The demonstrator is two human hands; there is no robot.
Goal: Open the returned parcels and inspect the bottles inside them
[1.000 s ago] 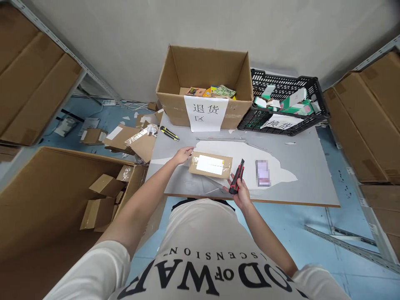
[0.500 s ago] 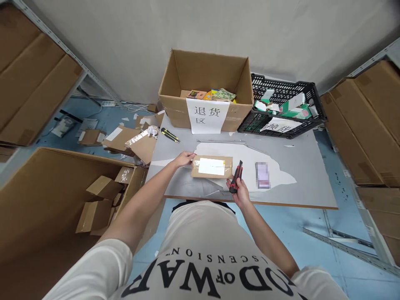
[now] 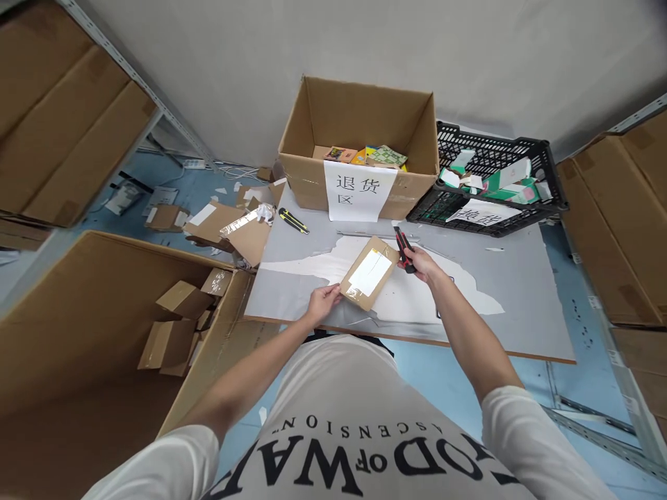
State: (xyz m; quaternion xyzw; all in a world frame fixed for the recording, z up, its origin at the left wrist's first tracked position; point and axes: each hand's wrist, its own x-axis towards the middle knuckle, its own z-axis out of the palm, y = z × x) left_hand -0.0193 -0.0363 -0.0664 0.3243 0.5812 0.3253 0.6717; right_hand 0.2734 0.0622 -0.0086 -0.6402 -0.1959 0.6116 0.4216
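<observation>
Your right hand [image 3: 424, 264] is wrapped tight around a red and black box cutter [image 3: 403, 246], tip at the far corner of the parcel [image 3: 369, 272]. Your left hand [image 3: 323, 303] pinches the parcel's near corner, fingers closed on it. The parcel's a flat brown cardboard rectangle with a white label, lying on the grey table [image 3: 515, 292], long axis running diagonally from near-left to far-right.

Matt cardboard parcel [image 3: 370, 272], glossy white label; plastic knife [image 3: 404, 247]; smooth grey table [image 3: 521, 292].

Left hand [image 3: 322, 303] low, right hand [image 3: 421, 262] forward, fingers curled
</observation>
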